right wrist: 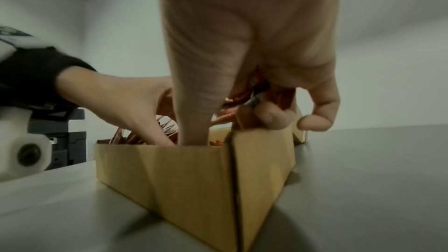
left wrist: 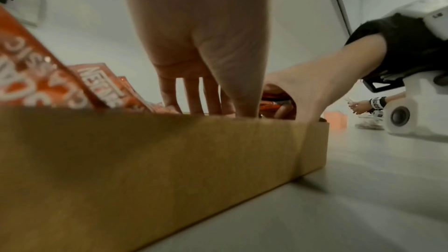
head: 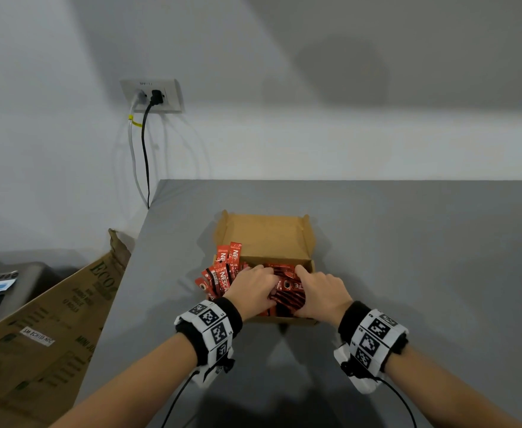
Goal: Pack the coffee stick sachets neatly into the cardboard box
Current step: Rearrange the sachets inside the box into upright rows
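Note:
An open cardboard box (head: 265, 236) stands on the grey table, its lid folded back. Inside lies a bundle of red coffee sachets (head: 287, 287). My left hand (head: 253, 285) holds its left end, thumb and fingers reaching down into the box (left wrist: 145, 160). My right hand (head: 321, 291) grips the right end, its fingers (right wrist: 271, 116) curled round the sachets (right wrist: 227, 116) and its thumb inside the front wall (right wrist: 169, 170). More sachets (head: 222, 273) stand fanned and tilted over the box's left edge, seen close in the left wrist view (left wrist: 31, 76).
The grey table (head: 407, 242) reaches to the wall behind and to the right. A big brown carton (head: 46, 322) leans against its left edge. A wall socket (head: 151, 95) with two cables sits back left. Another person's hand (left wrist: 358, 106) shows far off.

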Motion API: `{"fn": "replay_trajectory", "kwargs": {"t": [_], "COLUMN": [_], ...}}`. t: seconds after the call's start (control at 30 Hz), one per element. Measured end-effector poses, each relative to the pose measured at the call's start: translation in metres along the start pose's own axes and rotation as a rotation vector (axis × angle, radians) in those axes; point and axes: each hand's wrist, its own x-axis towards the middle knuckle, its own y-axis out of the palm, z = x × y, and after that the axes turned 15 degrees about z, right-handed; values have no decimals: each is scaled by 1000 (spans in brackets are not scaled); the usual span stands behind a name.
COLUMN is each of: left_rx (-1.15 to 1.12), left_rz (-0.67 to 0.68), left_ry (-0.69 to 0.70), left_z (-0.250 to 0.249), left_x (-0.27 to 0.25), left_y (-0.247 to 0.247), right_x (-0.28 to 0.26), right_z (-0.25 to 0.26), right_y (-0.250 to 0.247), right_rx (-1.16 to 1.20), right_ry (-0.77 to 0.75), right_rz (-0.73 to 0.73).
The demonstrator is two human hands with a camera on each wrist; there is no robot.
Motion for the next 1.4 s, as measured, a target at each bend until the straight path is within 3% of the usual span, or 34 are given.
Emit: {"fn": "replay_trajectory", "kwargs": {"t": [0.33,0.63,1.03,1.2,1.4], "left_rx": [-44,17,-8,8,-10], "left_rz": [-112,-75,-78,-79,-61], "left_ry": [-19,-55,-53,-45,-65], "left_z": [8,5,7,7,6], "left_x": [9,12,13,13,15], "left_y": [12,15,12,12,12], "right_x": [2,-2,5,2,-13], "right_z": [-9,-15,-16,-17,-20], "right_y": [-2,-9,13,3,-22], "right_rx": [58,20,241,276,676], "right_ry": [-39,-62,-55,-57,-174], "right_rz": [-25,-26,-122,-51,41]}}
